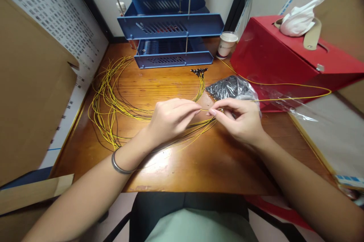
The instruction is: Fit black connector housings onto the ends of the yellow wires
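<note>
Over the middle of the table, my left hand (173, 119) pinches a thin yellow wire (204, 110) between thumb and fingertips. Just to its right, my right hand (240, 121) pinches the same wire, leaving a short stretch visible between the two. From the right hand the wire runs out rightward and loops back past the red box. Beneath and left of my hands lies a loose coil of yellow and black wires (106, 98). Several wire ends with small black connectors (200, 72) lie grouped beyond my hands. A clear plastic bag of small black parts (231, 87) sits behind my right hand.
A blue tiered tray rack (173, 60) stands at the back, with a paper cup (226, 44) beside it. The red tissue box (287, 60) occupies the right. Cardboard (31, 83) rises along the left, and the wooden table's (199, 174) front edge is near my body.
</note>
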Action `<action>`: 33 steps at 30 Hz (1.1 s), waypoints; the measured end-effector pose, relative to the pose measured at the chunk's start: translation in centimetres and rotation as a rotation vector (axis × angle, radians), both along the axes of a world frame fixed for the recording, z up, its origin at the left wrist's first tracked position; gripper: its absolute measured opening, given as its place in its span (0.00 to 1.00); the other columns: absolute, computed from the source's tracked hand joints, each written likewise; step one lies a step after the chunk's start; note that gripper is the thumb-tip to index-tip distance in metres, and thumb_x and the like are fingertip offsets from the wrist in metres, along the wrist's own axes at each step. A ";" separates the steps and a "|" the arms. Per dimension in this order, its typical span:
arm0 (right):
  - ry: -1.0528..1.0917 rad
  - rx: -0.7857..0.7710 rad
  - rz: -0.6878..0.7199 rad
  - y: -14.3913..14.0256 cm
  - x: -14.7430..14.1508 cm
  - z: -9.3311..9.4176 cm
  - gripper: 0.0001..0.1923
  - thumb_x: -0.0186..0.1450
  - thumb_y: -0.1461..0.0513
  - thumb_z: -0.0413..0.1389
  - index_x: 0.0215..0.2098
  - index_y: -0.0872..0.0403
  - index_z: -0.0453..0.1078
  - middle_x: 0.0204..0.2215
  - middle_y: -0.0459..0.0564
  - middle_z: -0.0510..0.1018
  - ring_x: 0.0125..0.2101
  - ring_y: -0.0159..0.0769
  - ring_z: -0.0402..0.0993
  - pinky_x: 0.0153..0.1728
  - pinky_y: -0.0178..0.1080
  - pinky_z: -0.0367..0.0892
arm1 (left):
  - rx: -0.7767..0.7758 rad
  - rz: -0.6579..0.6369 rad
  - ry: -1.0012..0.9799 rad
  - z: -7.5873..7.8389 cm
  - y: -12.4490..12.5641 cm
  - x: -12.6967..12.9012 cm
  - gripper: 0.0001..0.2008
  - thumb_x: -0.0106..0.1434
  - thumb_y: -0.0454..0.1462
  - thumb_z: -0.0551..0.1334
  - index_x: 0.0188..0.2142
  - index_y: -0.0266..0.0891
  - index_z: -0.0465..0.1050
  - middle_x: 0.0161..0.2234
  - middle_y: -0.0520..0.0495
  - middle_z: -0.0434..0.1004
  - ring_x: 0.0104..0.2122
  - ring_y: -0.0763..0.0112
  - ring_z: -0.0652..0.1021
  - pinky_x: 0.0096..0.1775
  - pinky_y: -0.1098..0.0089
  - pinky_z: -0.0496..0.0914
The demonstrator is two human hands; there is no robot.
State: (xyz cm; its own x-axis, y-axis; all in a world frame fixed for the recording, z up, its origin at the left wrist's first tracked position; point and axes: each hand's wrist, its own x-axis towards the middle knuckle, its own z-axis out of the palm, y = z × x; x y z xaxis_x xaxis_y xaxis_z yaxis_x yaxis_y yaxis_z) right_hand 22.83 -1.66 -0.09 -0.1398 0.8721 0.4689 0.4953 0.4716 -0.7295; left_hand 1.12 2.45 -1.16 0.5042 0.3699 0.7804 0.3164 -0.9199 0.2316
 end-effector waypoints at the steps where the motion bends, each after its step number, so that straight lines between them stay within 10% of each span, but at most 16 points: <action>1: 0.001 0.005 -0.002 0.0 0.0 0.0 0.03 0.63 0.65 0.62 0.30 0.54 0.77 0.14 0.36 0.58 0.15 0.23 0.47 0.17 0.35 0.43 | -0.014 -0.003 -0.011 0.1 0.0 0.0 0.05 0.67 0.30 0.63 0.40 0.35 0.79 0.35 0.44 0.86 0.34 0.70 0.84 0.39 0.73 0.76; 16: 0.094 0.005 -0.030 -0.2 -0.7 -0.4 0.02 0.63 0.64 0.63 0.35 0.54 0.78 0.19 0.41 0.72 0.14 0.23 0.49 0.15 0.34 0.45 | -0.520 0.026 -0.159 0.8 -1.0 0.8 0.06 0.65 0.34 0.66 0.35 0.35 0.83 0.29 0.47 0.84 0.22 0.78 0.73 0.25 0.76 0.65; 33: -0.048 0.140 -0.002 -0.1 -1.2 -1.5 0.03 0.68 0.65 0.59 0.40 0.53 0.75 0.29 0.46 0.81 0.18 0.26 0.66 0.22 0.34 0.63 | -0.437 0.001 -0.123 0.8 -1.2 0.9 0.05 0.65 0.32 0.65 0.35 0.33 0.82 0.29 0.47 0.83 0.24 0.79 0.75 0.30 0.76 0.67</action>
State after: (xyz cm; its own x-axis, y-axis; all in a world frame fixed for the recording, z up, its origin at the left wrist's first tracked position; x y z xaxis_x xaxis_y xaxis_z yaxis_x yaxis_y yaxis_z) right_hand 21.66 -1.77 -1.57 -0.1636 0.7989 0.5787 0.5293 0.5662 -0.6319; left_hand 2.06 1.22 -0.33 0.4169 0.6781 0.6053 0.2627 -0.7274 0.6339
